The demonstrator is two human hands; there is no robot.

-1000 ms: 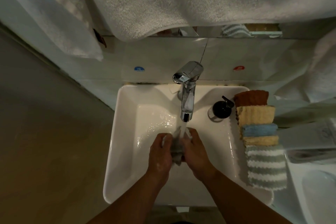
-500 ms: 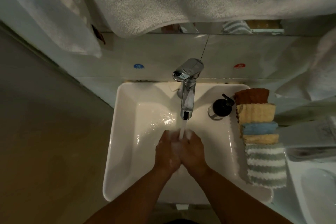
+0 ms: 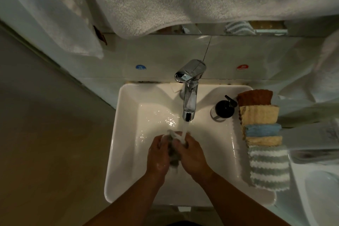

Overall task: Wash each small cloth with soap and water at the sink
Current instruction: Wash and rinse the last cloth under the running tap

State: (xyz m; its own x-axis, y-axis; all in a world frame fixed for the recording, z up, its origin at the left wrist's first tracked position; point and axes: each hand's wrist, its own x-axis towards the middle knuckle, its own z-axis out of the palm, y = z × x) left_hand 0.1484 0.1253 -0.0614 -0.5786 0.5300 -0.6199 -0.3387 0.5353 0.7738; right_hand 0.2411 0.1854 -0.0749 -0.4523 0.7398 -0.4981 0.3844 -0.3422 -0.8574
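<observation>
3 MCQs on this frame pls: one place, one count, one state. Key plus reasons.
1. Relative to the faucet, the soap dispenser stands: A) on its left; B) on its right, by the brown cloth; C) in the basin.
2. Cloths lined along the sink rim's right side: A) two; B) eight; C) five.
3. The faucet is: A) running; B) off; C) wrapped in a towel.

Key: 1 B, it sits on the rim between spout and brown cloth. 2 C, brown, yellow, blue, yellow, striped. 3 A, a stream falls onto the grey cloth gripped by the left hand and right hand.
</observation>
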